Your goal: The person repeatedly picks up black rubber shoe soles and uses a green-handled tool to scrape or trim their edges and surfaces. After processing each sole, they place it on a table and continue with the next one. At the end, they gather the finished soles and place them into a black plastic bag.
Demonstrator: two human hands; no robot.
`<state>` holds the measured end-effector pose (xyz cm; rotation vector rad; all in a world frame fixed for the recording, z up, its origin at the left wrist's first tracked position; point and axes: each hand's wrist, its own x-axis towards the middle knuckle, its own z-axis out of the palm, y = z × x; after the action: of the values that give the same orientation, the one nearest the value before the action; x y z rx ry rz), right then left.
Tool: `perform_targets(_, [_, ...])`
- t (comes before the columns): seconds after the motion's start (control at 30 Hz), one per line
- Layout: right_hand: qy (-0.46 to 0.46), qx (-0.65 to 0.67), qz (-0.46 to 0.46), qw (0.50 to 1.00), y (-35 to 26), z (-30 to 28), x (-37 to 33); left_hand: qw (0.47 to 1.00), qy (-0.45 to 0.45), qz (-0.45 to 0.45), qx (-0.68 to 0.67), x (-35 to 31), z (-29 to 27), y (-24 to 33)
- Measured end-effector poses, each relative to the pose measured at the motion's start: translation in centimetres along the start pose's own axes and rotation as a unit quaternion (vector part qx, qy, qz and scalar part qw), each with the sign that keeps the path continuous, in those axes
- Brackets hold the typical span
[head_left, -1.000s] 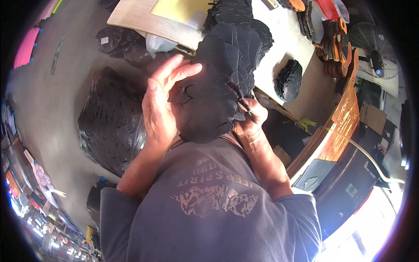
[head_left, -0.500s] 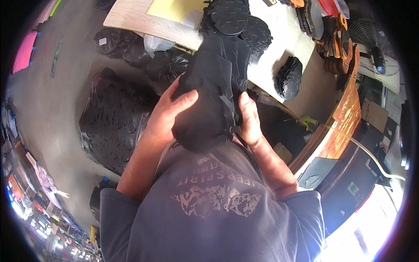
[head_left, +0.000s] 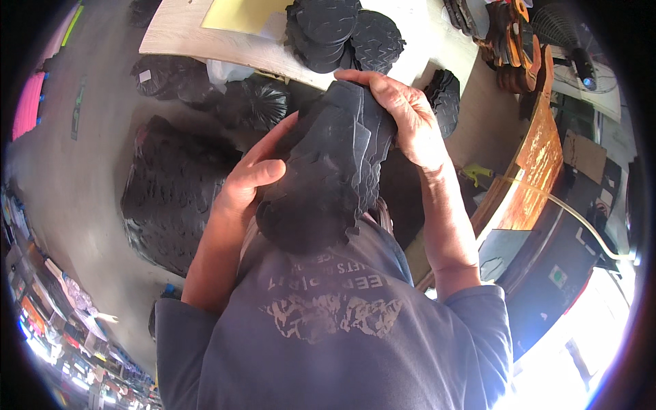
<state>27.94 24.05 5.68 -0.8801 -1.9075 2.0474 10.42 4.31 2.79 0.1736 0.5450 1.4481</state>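
A thick stack of black rubber shoe soles is held up in front of my chest, its layered, uneven edges facing right. My left hand grips its left side, the thumb lying on the top face and the fingers reaching round behind. Over the far right corner curls my right hand, its fingers along the far end and the palm side against the edge. More black soles stand piled on the table just beyond, with another pile beside them.
The pale table carries a yellow sheet and a further sole stack at right. Black plastic bags lie under its left edge. A large black bundle sits on the floor at left. At right are a fan and a hose.
The held stack has come toward me, away from the piles on the table. My right hand has moved from its right side up to the far corner; the left keeps its grip.
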Motion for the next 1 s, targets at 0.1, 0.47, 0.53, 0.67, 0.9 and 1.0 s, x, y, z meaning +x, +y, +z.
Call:
perform_targets(0.1, [0.006, 0.018, -0.019, 1.0, -0.1, 0.4, -0.4, 0.997, 0.049, -0.045, 0.04, 0.4, 0.3, 0.1])
perform_targets(0.47, [0.075, 0.025, 0.032, 0.996, 3.1, -3.1, -3.9, 0.963, 0.14, -0.108, 0.206, 1.3, 0.0, -1.8])
perform_targets(0.53, [0.159, -0.057, 0.052, 0.984, 4.4, -8.9, -5.3, 0.972, 0.137, -0.114, 0.155, 1.0, -0.4, -1.7])
perform_targets(0.67, [0.109, -0.617, 0.231, 0.744, 10.6, -20.3, -9.3, 0.986, 0.12, -0.1, 0.049, 0.0, -0.7, -1.8])
perform_targets(0.9, [-0.093, -0.684, 0.43, 0.582, 19.6, -29.2, -15.0, 0.982, 0.16, -0.082, 0.058, -0.8, -0.8, -2.8])
perform_targets(1.0, [-0.145, -0.633, 0.478, 0.591, 19.9, -28.6, -14.0, 0.98, 0.195, -0.031, 0.017, -1.0, -1.2, -3.4])
